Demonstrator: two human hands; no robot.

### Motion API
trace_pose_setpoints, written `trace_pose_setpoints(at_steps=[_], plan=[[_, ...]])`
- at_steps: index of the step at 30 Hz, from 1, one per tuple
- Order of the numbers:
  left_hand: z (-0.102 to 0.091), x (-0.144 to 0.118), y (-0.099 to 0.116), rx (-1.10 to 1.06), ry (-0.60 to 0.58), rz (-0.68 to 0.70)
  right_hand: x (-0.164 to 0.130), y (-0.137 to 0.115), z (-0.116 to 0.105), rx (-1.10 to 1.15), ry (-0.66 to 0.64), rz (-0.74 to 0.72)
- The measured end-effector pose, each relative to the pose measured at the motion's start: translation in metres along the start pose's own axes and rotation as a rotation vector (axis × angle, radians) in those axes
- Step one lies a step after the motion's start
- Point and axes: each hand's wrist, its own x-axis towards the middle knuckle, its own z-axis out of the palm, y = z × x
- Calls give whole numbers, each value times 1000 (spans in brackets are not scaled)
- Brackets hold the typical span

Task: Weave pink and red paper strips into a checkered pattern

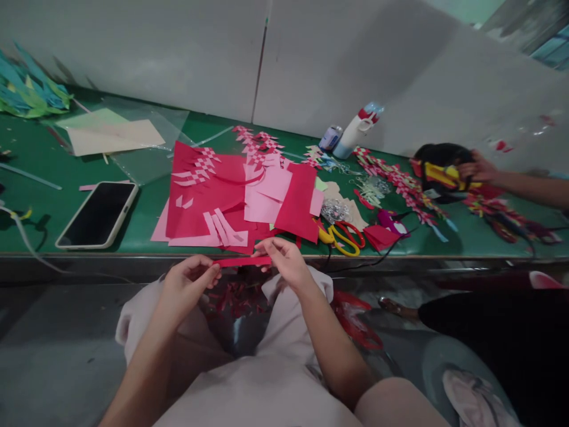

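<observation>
A narrow red paper strip (240,261) is stretched level between my two hands, just off the front edge of the green table. My left hand (191,279) pinches its left end between thumb and fingers. The other end is gripped by my right hand (284,261), its fingertips partly hiding the strip. Right behind my hands lie red paper sheets (204,201) and pink paper sheets (269,190). Several cut pink strips (219,228) rest on them, near a woven pink-and-white paper piece (202,166).
Yellow-handled scissors (344,238) lie right of the sheets, and a phone (98,214) lies left. A white bottle (355,133) and a can (331,137) stand at the back. At the far right, another person's hand (482,169) touches a black and yellow object (444,172).
</observation>
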Motion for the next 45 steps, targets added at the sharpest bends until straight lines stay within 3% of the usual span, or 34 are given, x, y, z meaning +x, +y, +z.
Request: trace_pose_setpoints(at_steps=[6, 15, 26, 38, 45], plan=[[0, 0, 1, -100, 27, -83, -1, 0, -3, 74, -57, 37], [-1, 0, 1, -191, 65, -164, 3, 4, -6, 111, -33, 36], [-1, 2, 1, -183, 30, -167, 8, 1, 6, -60, -98, 108], [-5, 4, 1, -185, 75, -179, 14, -9, 6, 19, -204, 132], [-4, 9, 1, -95, 27, -145, 22, -11, 17, -114, -22, 83]])
